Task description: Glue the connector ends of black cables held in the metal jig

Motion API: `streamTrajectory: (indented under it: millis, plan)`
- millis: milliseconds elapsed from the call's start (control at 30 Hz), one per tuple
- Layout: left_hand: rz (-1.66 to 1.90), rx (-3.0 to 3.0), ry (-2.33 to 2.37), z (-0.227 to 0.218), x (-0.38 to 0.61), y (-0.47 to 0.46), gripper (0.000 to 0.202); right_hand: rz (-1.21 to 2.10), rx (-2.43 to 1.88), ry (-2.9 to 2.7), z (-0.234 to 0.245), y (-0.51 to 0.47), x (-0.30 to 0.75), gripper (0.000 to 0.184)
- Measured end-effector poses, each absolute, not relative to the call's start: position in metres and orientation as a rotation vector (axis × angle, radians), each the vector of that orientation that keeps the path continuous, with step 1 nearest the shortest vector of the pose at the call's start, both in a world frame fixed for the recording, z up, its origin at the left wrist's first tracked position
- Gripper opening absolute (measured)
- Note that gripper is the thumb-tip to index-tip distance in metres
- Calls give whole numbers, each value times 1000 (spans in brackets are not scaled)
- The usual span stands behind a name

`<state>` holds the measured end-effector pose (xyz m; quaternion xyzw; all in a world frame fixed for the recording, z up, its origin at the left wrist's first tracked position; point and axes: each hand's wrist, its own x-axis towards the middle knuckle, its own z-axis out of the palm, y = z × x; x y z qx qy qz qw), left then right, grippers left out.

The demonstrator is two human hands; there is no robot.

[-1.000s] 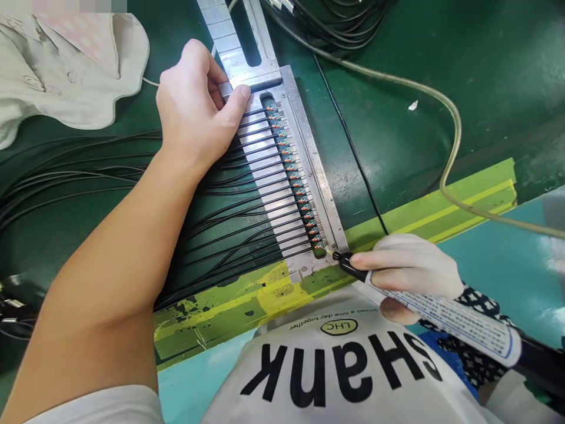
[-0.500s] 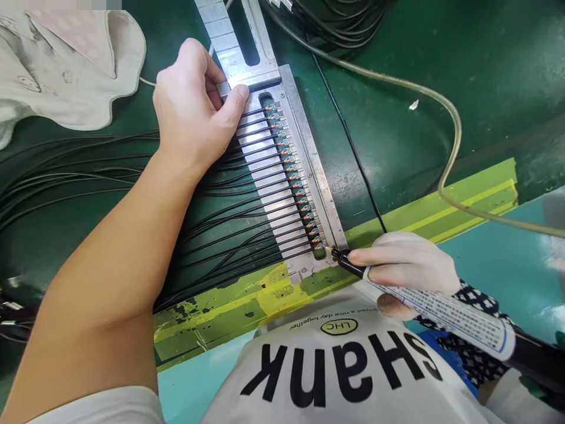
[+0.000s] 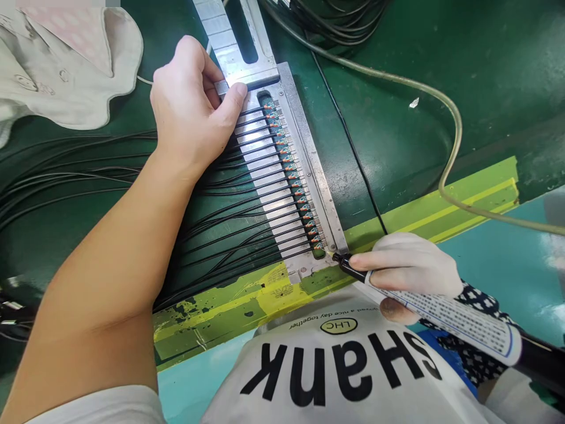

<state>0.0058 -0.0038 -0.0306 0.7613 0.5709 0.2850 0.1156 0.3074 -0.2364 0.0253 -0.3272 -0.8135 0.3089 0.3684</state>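
Hands: bare left hand (image 3: pixel 192 112) gripping upper end of long steel wire fixture (image 3: pixel 314 171) | white-gloved right hand (image 3: pixel 408 265) grasping black-tipped white pen-shaped tool (image 3: pixel 436 309), tip at fixture's lower end | fixture's long axis runs diagonally between hands, lower end nearer right hand

Green bench mat (image 3: pixel 388 147) holds a steel jig (image 3: pixel 314 159), black cables (image 3: pixel 66 171) — perhaps a pale shirt (image 3: pixel 70 76)

Dark green work mat (image 3: pixel 388 70) — bordered by a worn yellow-green tape strip (image 3: pixel 432 215). Cables (image 3: pixel 79 171) black; connectors (image 3: pixel 286 158) banded orange and teal. Marker (image 3: pixel 445 318) white, blue print. Sleeve cuff (image 3: pixel 479 306) dark, white-dotted. Shirt (image 3: pixel 335 377) white — black lettering.
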Motion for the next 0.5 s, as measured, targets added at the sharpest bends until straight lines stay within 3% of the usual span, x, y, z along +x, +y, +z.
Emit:
streamTrajectory:
  millis: [133,300,500]
  plan:
    - [824,2219,1671,-31,6,-4,23,794,-861,-2095,27,-236,307,37]
    - [822,2220,1670,-31,5,-5,22,795,-856,-2091,25,-237,308,23]
    - [799,2185,1664,-32,4,-4,23,804,-855,-2082,26,-237,308,26]
